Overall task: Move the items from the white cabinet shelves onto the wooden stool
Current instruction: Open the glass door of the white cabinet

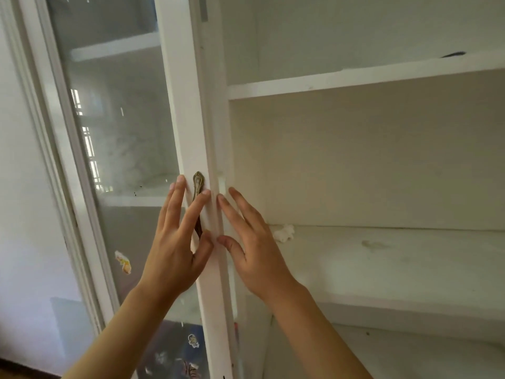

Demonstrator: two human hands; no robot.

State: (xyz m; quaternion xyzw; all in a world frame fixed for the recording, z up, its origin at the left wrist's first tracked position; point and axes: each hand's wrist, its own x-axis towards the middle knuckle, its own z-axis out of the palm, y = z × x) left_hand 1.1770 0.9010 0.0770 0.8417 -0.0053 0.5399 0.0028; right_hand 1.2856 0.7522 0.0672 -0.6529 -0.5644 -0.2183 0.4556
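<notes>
The white cabinet fills the view. Its glass door (188,127) stands at the left, with a brass handle (197,187) on its white frame. My left hand (177,242) lies flat with fingers spread over the frame and the handle. My right hand (254,244) is open too, its fingertips touching the frame's right edge by the cabinet's inner post. The bare shelves (382,258) on the right show only a small white crumpled lump (284,233) at the back left corner. A dark thin object (453,54) lies on the upper shelf. The wooden stool is out of view.
Stickers (123,265) mark the lower glass of the door. Behind the glass, further shelves (128,199) look bare. A pale wall (24,214) runs along the left, with dark floor at the bottom left corner.
</notes>
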